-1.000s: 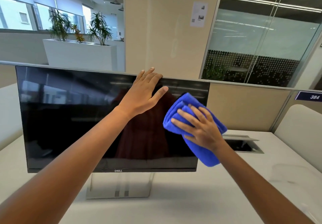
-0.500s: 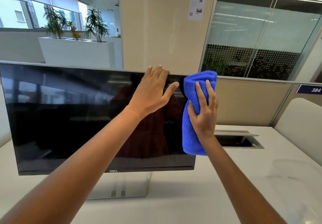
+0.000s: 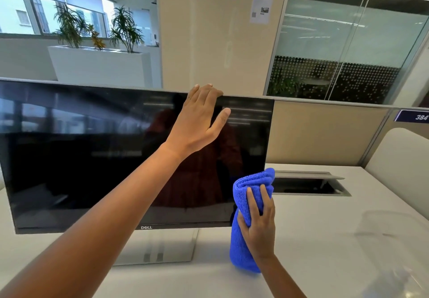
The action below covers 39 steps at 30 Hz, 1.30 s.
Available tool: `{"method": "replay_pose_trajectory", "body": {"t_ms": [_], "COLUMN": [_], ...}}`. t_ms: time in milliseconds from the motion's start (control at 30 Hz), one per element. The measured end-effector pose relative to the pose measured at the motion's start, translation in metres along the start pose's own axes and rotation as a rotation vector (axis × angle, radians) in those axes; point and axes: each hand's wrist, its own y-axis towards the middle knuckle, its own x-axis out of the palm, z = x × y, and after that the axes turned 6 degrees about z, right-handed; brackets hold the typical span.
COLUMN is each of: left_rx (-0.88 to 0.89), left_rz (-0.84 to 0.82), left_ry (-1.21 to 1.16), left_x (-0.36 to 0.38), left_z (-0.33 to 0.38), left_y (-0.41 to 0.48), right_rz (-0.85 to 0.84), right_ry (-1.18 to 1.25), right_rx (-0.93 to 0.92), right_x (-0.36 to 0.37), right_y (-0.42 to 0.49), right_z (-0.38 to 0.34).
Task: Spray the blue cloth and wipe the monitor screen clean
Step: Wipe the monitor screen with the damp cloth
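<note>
A black monitor (image 3: pixel 81 153) with a dark, reflective screen stands on a silver stand on the white desk. My left hand (image 3: pixel 199 119) rests on the monitor's top edge near its right end, fingers curled over the rim and thumb lying on the screen. My right hand (image 3: pixel 257 225) presses a folded blue cloth (image 3: pixel 243 246) against the screen's lower right corner. The cloth hangs down past the bottom bezel toward the desk. No spray bottle shows clearly; a blurred clear shape (image 3: pixel 392 276) lies at the bottom right.
The white desk (image 3: pixel 325 228) stretches to the right, with an open cable hatch (image 3: pixel 308 185) behind the cloth. A beige partition (image 3: pixel 320 135) runs behind the monitor. A white chair back (image 3: pixel 401 158) stands at the far right.
My right hand has wiped the blue cloth down the screen's right side, from the top corner to the bottom corner. My left hand has settled onto the top edge.
</note>
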Motion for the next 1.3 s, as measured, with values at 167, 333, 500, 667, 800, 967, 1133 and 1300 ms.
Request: {"method": "replay_pose_trajectory", "body": {"t_ms": [167,333,500,667,800,967,1133,1300], "left_rx": [0.039,0.126,0.133,0.059,0.025,0.014,0.018,0.043], "left_rz": [-0.091,-0.152,-0.176,-0.143,-0.117,-0.092,-0.093,-0.127], "left_ry": [0.023,0.204,0.392,0.479,0.450,0.363,0.324,0.295], "left_x": [-0.011,-0.031,-0.049,-0.066,-0.070,-0.069,-0.071,-0.081], "left_z": [-0.005,-0.018,-0.036,-0.055,-0.064,-0.064,-0.065,-0.069], "left_y": [0.002,-0.001,-0.015,-0.029,-0.038,-0.041,-0.042,-0.040], "right_rz": [0.020,0.131,0.203,0.208,0.179,0.040,-0.178,-0.218], "right_ry": [-0.083,-0.119,-0.113,-0.155,-0.141,-0.119,-0.198,-0.275], "right_rx": [-0.093,-0.109,-0.062,-0.123,-0.280,-0.511,-0.837,-1.013], "right_x": [-0.007,-0.016,-0.020,-0.009,0.006,0.027,0.033,0.029], "right_y": [0.033,0.111,0.185,0.195,0.165,0.091,0.016,0.015], "right_z": [0.000,-0.015,-0.039,-0.070,-0.095,-0.108,-0.094,-0.082]}}
